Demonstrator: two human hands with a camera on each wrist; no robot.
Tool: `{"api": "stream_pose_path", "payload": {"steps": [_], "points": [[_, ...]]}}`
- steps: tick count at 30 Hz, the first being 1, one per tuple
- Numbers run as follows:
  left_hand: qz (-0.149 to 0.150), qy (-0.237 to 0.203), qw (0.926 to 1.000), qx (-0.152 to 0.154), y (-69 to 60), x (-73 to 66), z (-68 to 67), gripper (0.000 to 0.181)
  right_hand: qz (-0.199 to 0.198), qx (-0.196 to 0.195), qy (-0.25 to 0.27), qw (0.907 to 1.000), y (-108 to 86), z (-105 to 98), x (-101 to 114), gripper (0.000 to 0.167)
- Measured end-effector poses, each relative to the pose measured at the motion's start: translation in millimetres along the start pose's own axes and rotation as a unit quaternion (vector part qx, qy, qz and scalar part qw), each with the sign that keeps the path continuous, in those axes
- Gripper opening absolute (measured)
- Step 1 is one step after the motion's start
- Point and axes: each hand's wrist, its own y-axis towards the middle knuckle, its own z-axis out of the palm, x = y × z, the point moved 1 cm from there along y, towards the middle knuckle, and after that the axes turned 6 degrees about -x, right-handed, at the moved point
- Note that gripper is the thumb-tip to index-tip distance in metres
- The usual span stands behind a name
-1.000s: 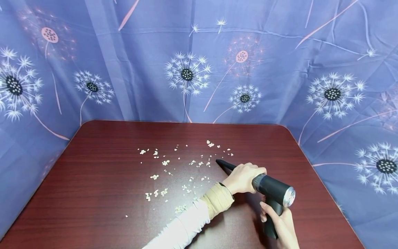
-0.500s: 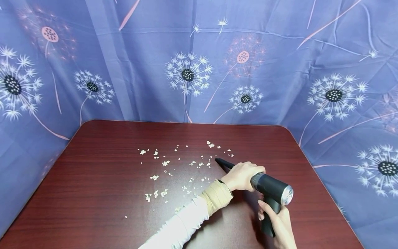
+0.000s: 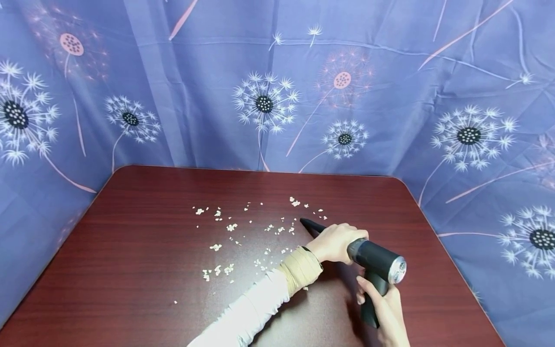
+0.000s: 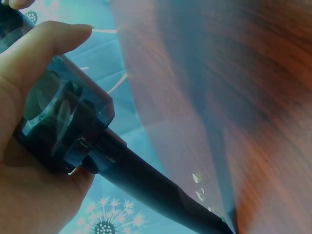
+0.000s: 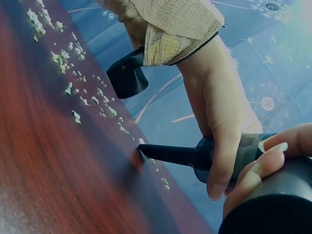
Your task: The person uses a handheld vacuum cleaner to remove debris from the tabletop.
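A black handheld vacuum cleaner [image 3: 376, 259] with a silver rear end is held over the right half of the table. My left hand [image 3: 339, 243] grips its front from above, around the clear dust cup [image 4: 63, 117] seen in the left wrist view. My right hand [image 3: 389, 308] has its fingers wrapped round the handle [image 3: 370, 308]. From the front, a narrow black nozzle [image 5: 168, 153] slants down to the table beside pale crumbs [image 3: 279, 229]. Whether the tip touches the wood I cannot tell. My left forearm hides part of the table.
More pale crumbs [image 3: 216, 247] lie scattered over the middle of the dark red wooden table [image 3: 108, 250]. A blue curtain [image 3: 208, 96] with dandelion prints hangs along its back and sides. A black device [image 5: 127, 75] sits at my left wrist.
Both hands and the vacuum cleaner have shifted slightly left in the head view, with the nozzle tip a little higher up. The grips look the same.
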Motion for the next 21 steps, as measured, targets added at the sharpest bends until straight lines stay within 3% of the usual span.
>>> {"api": "stream_pose_path", "payload": {"steps": [11, 21], "points": [[0.031, -0.004, 0.9991, 0.029, 15.5, -7.3, 2.8, 0.045, -0.003, -0.027, 0.031, 0.9991, -3.8, -7, 1, 0.010], [0.041, -0.016, 0.9975, 0.056, 23.2, -15.1, 6.5, 0.045, 0.005, -0.047, 0.024, 0.9986, -5.7, -16, -2, 0.011]]}}
